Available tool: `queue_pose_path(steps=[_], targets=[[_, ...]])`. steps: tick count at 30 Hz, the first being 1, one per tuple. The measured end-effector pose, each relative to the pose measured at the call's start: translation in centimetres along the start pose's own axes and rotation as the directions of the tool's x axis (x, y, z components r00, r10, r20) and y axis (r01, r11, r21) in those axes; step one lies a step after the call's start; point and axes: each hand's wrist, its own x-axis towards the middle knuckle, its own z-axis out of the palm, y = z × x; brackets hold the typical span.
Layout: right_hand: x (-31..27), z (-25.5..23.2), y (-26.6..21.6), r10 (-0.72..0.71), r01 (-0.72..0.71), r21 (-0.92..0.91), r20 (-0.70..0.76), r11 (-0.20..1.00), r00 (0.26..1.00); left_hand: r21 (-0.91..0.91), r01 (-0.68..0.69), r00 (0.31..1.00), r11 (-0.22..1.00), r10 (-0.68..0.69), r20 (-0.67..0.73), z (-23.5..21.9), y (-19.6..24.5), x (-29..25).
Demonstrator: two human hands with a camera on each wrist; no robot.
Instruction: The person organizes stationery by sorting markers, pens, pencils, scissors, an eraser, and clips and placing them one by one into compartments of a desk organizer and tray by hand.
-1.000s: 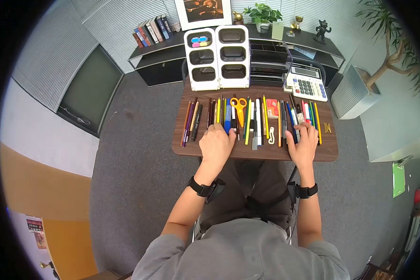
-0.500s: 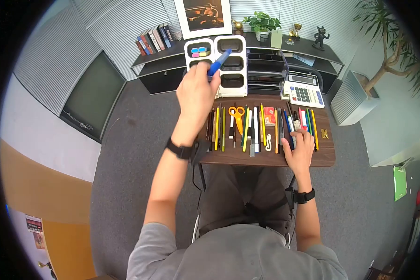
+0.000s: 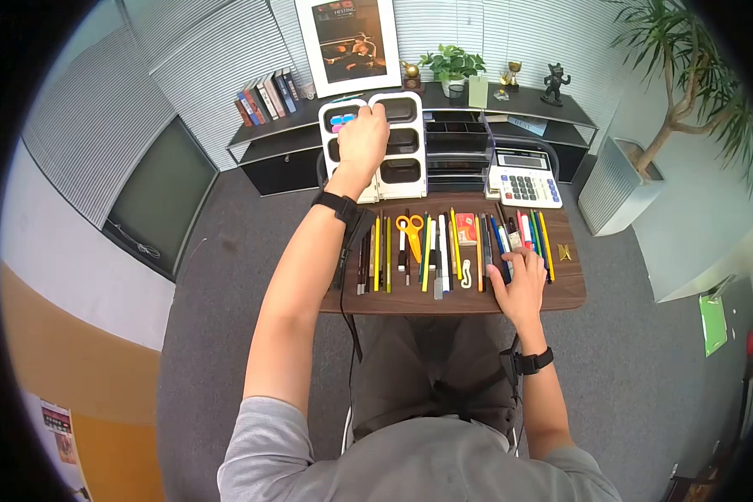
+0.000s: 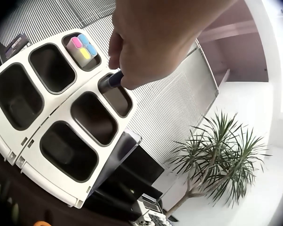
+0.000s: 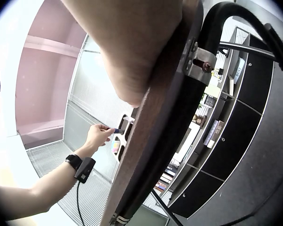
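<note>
My left hand (image 3: 363, 144) reaches to the top of the white compartment organizer (image 3: 402, 191) and pinches a blue marker (image 4: 114, 80). In the left wrist view the marker's end dips into the top compartment of the right-hand column; the fingers hide much of the rest. Beside it, the neighbouring top compartment holds several pink, blue and yellow highlighters (image 4: 83, 48). On the right of the table (image 3: 573, 289), my right hand (image 3: 520, 286) rests with relaxed fingers over pens and pencils. Orange scissors (image 3: 411, 237) lie among the row of pencils and markers.
Behind the row stand a calculator (image 3: 527, 186) and a dark desk rack (image 3: 456, 159). A red box (image 3: 466, 229), a white correction tape (image 3: 466, 274) and a gold clip (image 3: 565, 252) lie on the table. Farther back is a low shelf with books (image 3: 265, 99).
My left hand has lifted the blue marker from the row and carried it forward to the organizer's top compartment. The right hand stays over the pens.
</note>
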Motion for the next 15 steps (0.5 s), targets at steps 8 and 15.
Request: queue_pose_path(steps=[8, 15], targets=[[0.0, -0.1, -0.2, -0.003, 0.003, 0.003, -0.005, 1.0, 1.0, -0.02, 0.043, 0.996, 0.999, -0.041, 0.073, -1.0, 0.4, -0.4], [0.1, -0.4, -0.4, 0.011, -0.011, 0.001, 0.016, 1.0, 1.0, -0.071, -0.064, 0.997, 0.995, 0.062, -0.036, -2.9, 0.0, -1.3]])
